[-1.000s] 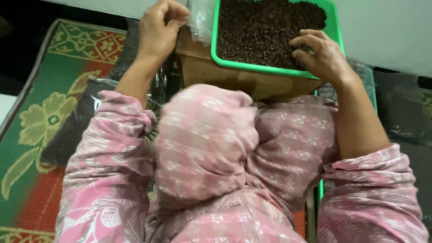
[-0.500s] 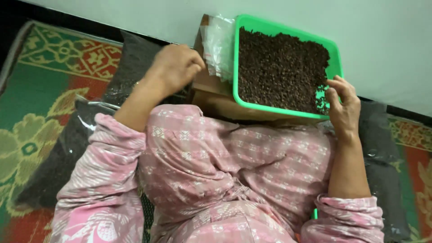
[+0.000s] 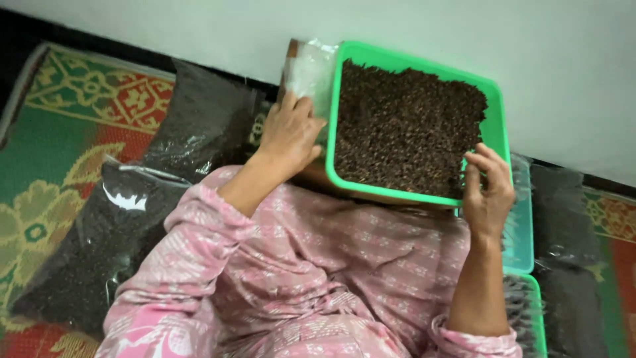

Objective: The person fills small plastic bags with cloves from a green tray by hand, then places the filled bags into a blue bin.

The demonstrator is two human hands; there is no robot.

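Since half a second ago, view slid left; tray (image 3: 416, 67) and both hands barely shifted. I see the green tray of dark seeds (image 3: 404, 126) at 12 o'clock, resting on a brown box (image 3: 318, 176) above the lap. Left hand (image 3: 289, 136) at the tray's 9 o'clock edge, fingers curled onto a clear plastic bag (image 3: 306, 69), pressing it. Right hand (image 3: 487, 189) at the tray's 4 o'clock corner, fingers clamped over the rim, tips touching seeds. Dark filled bags (image 3: 132, 219) at 8 o'clock on the patterned mat (image 3: 59, 152).
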